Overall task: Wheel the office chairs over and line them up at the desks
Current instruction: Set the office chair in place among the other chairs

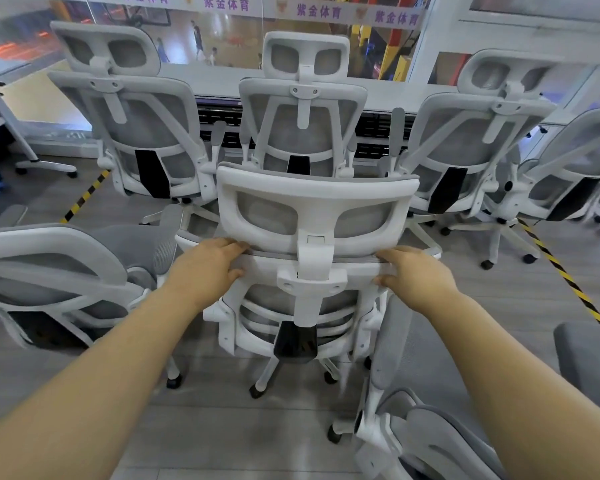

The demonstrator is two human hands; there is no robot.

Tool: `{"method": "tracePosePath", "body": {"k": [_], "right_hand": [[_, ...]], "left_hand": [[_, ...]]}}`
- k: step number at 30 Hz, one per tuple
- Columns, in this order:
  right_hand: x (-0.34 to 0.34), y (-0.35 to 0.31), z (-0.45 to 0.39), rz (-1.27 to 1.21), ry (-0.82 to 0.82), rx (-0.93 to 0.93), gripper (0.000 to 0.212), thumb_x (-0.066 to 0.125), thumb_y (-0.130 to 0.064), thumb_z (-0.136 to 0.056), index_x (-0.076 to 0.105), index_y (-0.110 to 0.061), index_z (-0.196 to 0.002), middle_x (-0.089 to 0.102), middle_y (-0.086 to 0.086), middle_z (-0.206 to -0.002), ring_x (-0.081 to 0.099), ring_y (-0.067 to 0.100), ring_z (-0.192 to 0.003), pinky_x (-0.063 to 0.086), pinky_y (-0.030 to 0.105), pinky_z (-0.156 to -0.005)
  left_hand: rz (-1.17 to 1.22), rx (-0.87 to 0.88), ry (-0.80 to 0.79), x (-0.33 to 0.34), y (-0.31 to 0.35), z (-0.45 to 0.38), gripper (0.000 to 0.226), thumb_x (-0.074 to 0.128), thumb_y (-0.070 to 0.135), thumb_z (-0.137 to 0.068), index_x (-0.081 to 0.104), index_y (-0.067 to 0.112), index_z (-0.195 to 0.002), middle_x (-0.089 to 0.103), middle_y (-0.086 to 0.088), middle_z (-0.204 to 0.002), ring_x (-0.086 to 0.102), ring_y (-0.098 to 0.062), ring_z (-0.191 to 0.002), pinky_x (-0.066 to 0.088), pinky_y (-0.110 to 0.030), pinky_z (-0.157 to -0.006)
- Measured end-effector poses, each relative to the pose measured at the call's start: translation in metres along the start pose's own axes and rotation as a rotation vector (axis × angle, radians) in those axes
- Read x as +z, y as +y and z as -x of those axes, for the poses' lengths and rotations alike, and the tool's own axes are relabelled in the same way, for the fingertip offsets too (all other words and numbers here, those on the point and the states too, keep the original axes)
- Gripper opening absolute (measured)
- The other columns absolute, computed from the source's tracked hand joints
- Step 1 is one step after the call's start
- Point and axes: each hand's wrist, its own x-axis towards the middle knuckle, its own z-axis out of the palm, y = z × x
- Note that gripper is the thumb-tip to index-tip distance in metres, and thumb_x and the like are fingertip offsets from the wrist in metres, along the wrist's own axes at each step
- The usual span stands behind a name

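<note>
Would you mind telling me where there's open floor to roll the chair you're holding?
The left hand and right hand grip the held chair. Bare floor lies behind it, between the side chairs, and by the striped tape on the right. The desk front is crowded: three chairs, narrow gaps.

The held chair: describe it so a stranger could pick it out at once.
Start at the long desk under the window, where a row of chairs is parked. The held chair stands behind the middle one, nearest the camera. Alone among them, its backrest top is gripped by the left hand and right hand.
</note>
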Motion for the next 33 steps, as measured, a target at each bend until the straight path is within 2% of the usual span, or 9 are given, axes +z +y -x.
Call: {"method": "tracePosePath", "body": {"k": [6,10,14,17,23,30,33], "right_hand": [[-0.025,-0.011,0.02,0.132,-0.071,0.034,0.046,0.059,-0.044,-0.085,0.049,-0.028,-0.127,0.052,-0.001,-0.125,0.048,0.025,-0.114,0.044,0.039,-0.08],[-0.036,-0.022,0.053,0.11,-0.136,0.041,0.054,0.058,-0.047,-0.085,0.043,-0.027,-0.133,0.052,-0.001,-0.132,0.043,0.023,-0.123,0.045,0.043,-0.091],[-0.038,-0.037,0.1,0.097,-0.188,0.042,0.051,0.057,-0.048,-0.086,0.047,-0.025,-0.13,0.054,-0.003,-0.13,0.047,0.021,-0.119,0.043,0.041,-0.095],[-0.033,-0.049,0.142,0.068,-0.205,0.085,0.054,0.058,-0.047,-0.085,0.045,-0.027,-0.133,0.054,-0.003,-0.132,0.047,0.022,-0.12,0.042,0.04,-0.098],[-0.024,-0.056,0.236,0.025,-0.225,0.215,0.054,0.058,-0.046,-0.086,0.043,-0.029,-0.135,0.054,-0.004,-0.132,0.05,0.022,-0.118,0.042,0.039,-0.098],[-0.02,-0.02,0.34,0.028,-0.209,0.43,0.045,0.058,-0.047,-0.085,0.051,-0.028,-0.126,0.056,-0.003,-0.126,0.052,0.022,-0.11,0.045,0.036,-0.091],[-0.02,0.008,0.377,-0.02,-0.201,0.498,0.045,0.058,-0.047,-0.085,0.052,-0.026,-0.125,0.056,-0.003,-0.124,0.053,0.021,-0.108,0.046,0.036,-0.09]], "left_hand": [[-0.026,-0.065,-0.018,-0.012,0.005,0.017,0.049,0.058,0.041,-0.086,0.046,0.026,-0.131,0.047,0.003,-0.134,0.045,-0.02,-0.121,0.047,-0.039,-0.085],[-0.035,-0.045,-0.055,-0.019,0.004,0.041,0.043,0.057,0.043,-0.085,0.052,0.027,-0.124,0.049,0.006,-0.126,0.05,-0.019,-0.112,0.047,-0.036,-0.08],[-0.031,-0.001,-0.131,-0.028,0.002,0.069,0.044,0.058,0.046,-0.084,0.052,0.032,-0.125,0.05,0.005,-0.129,0.048,-0.018,-0.117,0.044,-0.037,-0.086],[-0.049,0.064,-0.176,-0.029,0.003,0.093,0.043,0.056,0.045,-0.086,0.052,0.029,-0.126,0.05,0.003,-0.131,0.047,-0.019,-0.118,0.045,-0.038,-0.087],[-0.04,0.2,-0.253,-0.017,0.024,0.138,0.038,0.057,0.046,-0.087,0.056,0.026,-0.119,0.058,0.0,-0.12,0.055,-0.02,-0.106,0.042,-0.029,-0.075],[-0.048,0.422,-0.318,-0.003,0.093,0.168,0.027,0.057,0.048,-0.085,0.06,0.028,-0.103,0.06,0.003,-0.102,0.056,-0.018,-0.091,0.047,-0.031,-0.07],[-0.042,0.495,-0.313,0.001,0.132,0.181,0.027,0.055,0.049,-0.086,0.059,0.029,-0.103,0.061,0.003,-0.104,0.054,-0.016,-0.088,0.042,-0.03,-0.063]]}}
